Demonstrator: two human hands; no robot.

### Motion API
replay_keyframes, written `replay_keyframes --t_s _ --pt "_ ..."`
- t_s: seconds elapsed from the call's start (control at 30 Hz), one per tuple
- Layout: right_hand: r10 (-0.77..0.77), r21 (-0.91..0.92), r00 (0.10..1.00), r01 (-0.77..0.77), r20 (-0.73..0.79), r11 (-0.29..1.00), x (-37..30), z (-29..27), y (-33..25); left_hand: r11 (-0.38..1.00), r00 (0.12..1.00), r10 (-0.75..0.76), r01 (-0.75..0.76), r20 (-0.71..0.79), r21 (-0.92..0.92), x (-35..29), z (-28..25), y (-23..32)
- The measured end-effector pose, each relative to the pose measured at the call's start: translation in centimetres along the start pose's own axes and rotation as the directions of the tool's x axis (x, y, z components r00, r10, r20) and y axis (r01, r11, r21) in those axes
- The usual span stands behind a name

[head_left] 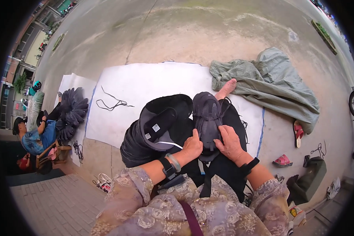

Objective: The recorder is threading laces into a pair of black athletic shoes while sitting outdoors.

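A dark grey shoe upper point(207, 112) lies lengthwise over my lap, its toe part pointing away from me. My left hand point(190, 147) is at its left edge, index finger stretched along it and the other fingers curled in. On the opposite edge is my right hand point(230, 143), thumb and fingers pressed to the upper's side. Close to my left hand sits a nested stack of black shoe uppers point(131, 143), with small white labels inside. A thin white strip point(170, 144) runs from the stack toward my left hand. What my curled fingertips grip underneath is hidden.
Under my legs spreads a white sheet point(141, 78) with a loose dark lace point(112, 104). A grey-green cloth point(279, 82) lies at the far right, near red sandals point(282, 160). On the left sits another person point(39, 135) beside a stack of dark uppers point(72, 110).
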State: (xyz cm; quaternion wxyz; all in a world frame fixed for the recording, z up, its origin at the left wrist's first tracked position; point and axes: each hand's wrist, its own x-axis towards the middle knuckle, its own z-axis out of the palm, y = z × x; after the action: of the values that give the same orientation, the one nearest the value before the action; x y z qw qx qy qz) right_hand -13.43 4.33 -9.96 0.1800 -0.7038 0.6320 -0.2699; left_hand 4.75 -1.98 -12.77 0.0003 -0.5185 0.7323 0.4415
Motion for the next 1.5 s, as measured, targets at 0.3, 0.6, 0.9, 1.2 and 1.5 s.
replay_keyframes --t_s 0.3,0.6,0.9,1.2,1.5 --pt "0.326 0.096 0.942 -0.332 0.074 0.938 2.4 -0.9 0.0 0.859 0.929 0.033 -0.214 0.368 0.464 2.0 -8.2 5.8" --pt "0.426 -0.022 0.903 -0.426 0.052 0.905 5.1 -0.4 1.1 0.923 0.971 0.236 -0.235 0.033 0.306 7.7 -5.3 7.8" --pt "0.282 0.034 0.959 -0.283 0.037 0.959 4.5 0.2 2.4 0.976 0.988 0.136 -0.122 -0.068 0.178 7.8 -3.4 7.0" --pt "0.241 0.095 0.950 -0.263 0.200 0.960 5.3 -1.2 2.9 0.931 0.961 0.268 -0.239 -0.071 0.277 6.7 -3.7 6.5" --pt "0.204 0.162 0.926 -0.265 0.317 0.951 5.7 -1.9 3.8 0.875 0.910 0.385 -0.309 -0.151 0.372 6.3 -2.9 5.7"
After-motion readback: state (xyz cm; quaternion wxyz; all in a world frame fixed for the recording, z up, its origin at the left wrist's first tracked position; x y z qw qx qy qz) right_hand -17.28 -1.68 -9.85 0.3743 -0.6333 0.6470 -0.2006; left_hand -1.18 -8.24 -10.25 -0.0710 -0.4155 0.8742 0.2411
